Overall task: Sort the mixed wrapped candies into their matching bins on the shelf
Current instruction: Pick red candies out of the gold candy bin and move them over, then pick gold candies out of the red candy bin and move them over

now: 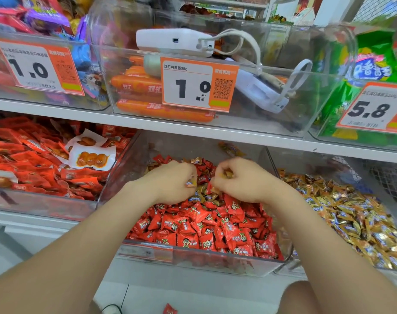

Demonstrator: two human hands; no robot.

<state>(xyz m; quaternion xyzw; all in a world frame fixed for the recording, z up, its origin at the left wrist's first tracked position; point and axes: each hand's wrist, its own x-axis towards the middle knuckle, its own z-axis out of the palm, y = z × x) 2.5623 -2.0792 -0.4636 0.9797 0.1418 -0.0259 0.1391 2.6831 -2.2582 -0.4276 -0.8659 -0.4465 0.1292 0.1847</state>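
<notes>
A clear middle bin (215,266) on the lower shelf is full of red wrapped candies (206,225), with several gold wrapped candies (204,196) mixed in at its back. Both hands are deep in that bin over the mixed patch. My left hand (172,181) grips a gold candy at its fingertips. My right hand (240,179) has its fingers curled round gold candies, one showing near the thumb. The bin to the right (281,271) holds a heap of gold wrapped candies (351,214).
A bin of red snack packets (41,164) stands at the left. The upper shelf carries bins with orange sausages (138,86), a white device with a cable (175,41) and green packets (372,64). One red candy (169,309) lies on the floor.
</notes>
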